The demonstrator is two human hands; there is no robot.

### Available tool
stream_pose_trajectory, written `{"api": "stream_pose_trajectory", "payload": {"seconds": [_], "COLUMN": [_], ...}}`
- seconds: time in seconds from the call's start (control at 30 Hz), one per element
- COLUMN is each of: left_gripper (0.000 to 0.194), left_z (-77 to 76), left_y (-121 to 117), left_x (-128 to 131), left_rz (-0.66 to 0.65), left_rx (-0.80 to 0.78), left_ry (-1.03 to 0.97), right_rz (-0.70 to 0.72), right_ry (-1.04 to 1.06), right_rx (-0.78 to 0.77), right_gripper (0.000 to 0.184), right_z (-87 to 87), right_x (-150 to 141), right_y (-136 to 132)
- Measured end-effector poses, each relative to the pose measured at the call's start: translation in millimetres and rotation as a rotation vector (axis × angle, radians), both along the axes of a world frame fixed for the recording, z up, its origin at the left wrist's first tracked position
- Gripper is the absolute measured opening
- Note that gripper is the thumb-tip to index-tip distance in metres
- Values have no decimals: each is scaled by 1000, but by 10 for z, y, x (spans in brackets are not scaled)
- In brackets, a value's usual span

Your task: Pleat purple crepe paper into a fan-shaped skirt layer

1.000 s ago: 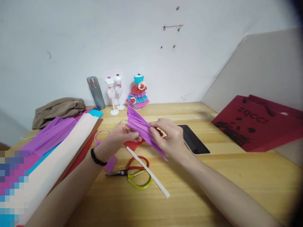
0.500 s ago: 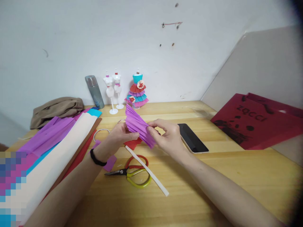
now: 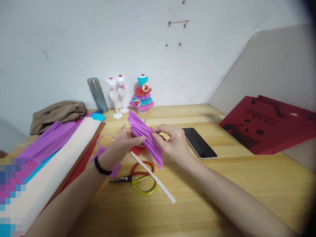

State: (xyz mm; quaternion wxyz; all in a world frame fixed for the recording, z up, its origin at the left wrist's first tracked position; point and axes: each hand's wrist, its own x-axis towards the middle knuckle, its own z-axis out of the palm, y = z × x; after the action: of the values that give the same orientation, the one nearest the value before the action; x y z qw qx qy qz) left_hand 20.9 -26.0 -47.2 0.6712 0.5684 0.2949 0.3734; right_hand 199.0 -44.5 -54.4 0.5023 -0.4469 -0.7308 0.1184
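Observation:
A pleated strip of purple crepe paper [image 3: 144, 133] is held up slantwise above the wooden table. My left hand [image 3: 129, 140], with a black band at the wrist, pinches its left side, thumb in front. On the other side, the thumb and fingers of my right hand [image 3: 170, 140] grip the pleats. Below the hands lie scissors [image 3: 128, 178] with one red and one yellow handle loop, and a narrow white strip [image 3: 153, 177] crosses over the handles. Red paper [image 3: 137, 150] shows partly behind the purple strip.
Coloured paper sheets [image 3: 64, 144] lie on the left beside a brown cloth [image 3: 58, 115]. At the back stand a grey flask [image 3: 97, 95], two white mannequins [image 3: 114, 95] and a mannequin in a ruffled dress [image 3: 143, 95]. A phone [image 3: 199, 143] and a red bag [image 3: 269, 128] are on the right.
The purple crepe strip now hangs lower at its right end and stands steeper. Both hands keep their pinch on it. The whole view has shifted slightly.

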Motion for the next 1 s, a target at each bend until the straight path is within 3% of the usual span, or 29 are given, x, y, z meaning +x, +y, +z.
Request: {"api": "stream_pose_trajectory", "payload": {"seconds": [0.2,0.43,0.7,0.87,1.0], "left_gripper": [26,19,16,14,21], "left_z": [29,103,123,105,73], "left_y": [-18,-39,-50,-31,-3], "left_x": [9,26,32,32,1], "left_rz": [76,217,224,292,247], "left_rx": [-4,7,-71,-114,-132], "left_ry": [-46,-6,-35,-51,-72], "right_rz": [-40,-80,-97,-116,-103], "right_ry": [-100,-258,-407,-482,-507], "right_rx": [114,357,473,529,554], "right_gripper": [15,13,15,14,14], "right_z": [-51,-115,-132,-166,-198], "right_x": [5,6,-14,-19,-12], "right_y": [20,52,42,51,75]}}
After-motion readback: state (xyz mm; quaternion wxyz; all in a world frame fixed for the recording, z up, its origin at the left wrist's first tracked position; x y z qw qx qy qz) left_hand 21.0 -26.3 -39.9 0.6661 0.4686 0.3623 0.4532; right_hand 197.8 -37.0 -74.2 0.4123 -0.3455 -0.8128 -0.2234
